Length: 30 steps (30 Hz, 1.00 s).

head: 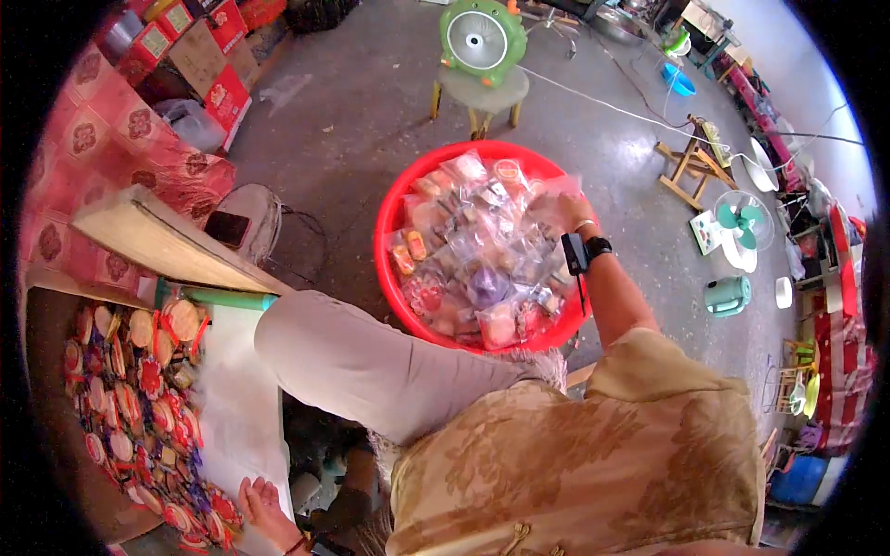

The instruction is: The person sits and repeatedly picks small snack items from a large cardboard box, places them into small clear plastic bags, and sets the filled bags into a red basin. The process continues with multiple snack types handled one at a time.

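Observation:
A red plastic basin [386,278] stands on the floor before me, heaped with small items in clear plastic bags [480,236]. My right hand [574,210] is at its right rim, fingers closed on a clear plastic packet [556,187]; the packet's contents are hard to make out. My left hand [261,506] is low at the left, palm partly up and fingers loosely apart, with nothing in it. It rests by the edge of a white work surface [240,389]. Beside that surface lies a pile of red-ribboned wooden discs and small ornaments [139,403].
A wooden board [174,236] slants above the pile. Left of the basin, a phone [227,229] lies on a round stool [261,215]. A green fan [480,42] sits on another stool [487,90] beyond the basin. White cable [605,104] crosses rightward to a wooden stand [685,174].

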{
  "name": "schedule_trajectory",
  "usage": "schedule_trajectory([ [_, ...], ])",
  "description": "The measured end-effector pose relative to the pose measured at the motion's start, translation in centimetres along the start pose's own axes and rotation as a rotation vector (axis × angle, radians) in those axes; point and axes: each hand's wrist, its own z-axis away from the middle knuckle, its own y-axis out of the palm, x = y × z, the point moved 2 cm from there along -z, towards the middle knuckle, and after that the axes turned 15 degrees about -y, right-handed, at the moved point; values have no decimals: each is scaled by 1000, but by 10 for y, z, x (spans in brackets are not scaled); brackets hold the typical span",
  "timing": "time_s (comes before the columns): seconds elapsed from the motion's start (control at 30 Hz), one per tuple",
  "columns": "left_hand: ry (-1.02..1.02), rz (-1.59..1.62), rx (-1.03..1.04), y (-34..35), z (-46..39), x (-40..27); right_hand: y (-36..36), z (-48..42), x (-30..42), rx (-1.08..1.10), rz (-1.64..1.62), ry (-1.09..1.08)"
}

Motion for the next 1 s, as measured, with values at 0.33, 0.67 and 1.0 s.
schedule_trajectory([
  [0.33,-83,-64,-29,19,-5,-10,135,-32,-39,77,-341,244],
  [0.67,-114,-56,-7,46,-7,-18,162,-3,-61,237,-225,472],
  [1.0,-115,-130,-91,53,-2,-22,18,17,120,73,-171,188],
])
